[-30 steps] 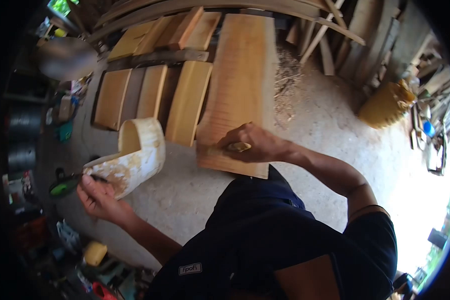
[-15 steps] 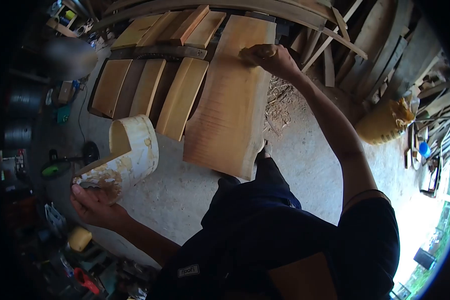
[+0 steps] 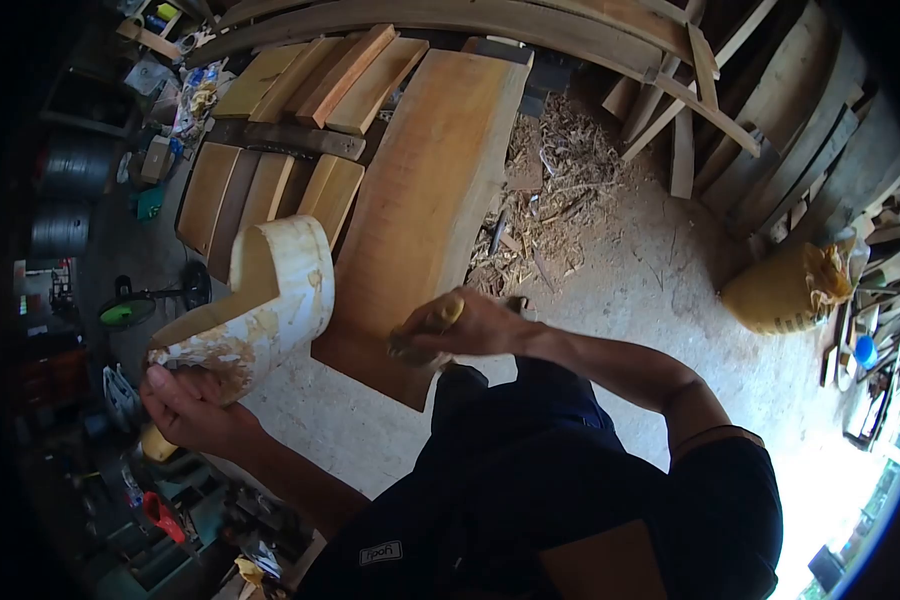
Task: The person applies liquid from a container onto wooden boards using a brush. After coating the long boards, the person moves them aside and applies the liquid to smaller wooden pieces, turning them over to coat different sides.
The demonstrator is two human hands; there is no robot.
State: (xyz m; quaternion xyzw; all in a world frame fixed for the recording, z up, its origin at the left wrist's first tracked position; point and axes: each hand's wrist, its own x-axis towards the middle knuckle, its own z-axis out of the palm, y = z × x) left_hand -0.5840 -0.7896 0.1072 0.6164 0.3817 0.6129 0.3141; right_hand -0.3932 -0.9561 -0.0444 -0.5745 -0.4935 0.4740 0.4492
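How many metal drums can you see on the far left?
2: upper metal drum and lower metal drum stacked at the dark left edge. More may be hidden in shadow.

Daylight flooded in from the lower right, where the concrete floor (image 3: 830, 440) was blown out to near white, while the left side with its barrels (image 3: 65, 195) and clutter sank into deep shadow. The fisheye lens bent the stacked timbers (image 3: 450, 15) along the top into arcs and closed the corners in a black vignette with a thin red fringe at the left edge. The wide plank (image 3: 420, 200) was evenly lit and fairly sharp, whereas the right hand (image 3: 450, 328) showed slight motion blur and the person's dark shirt (image 3: 530, 490) lost nearly all detail.
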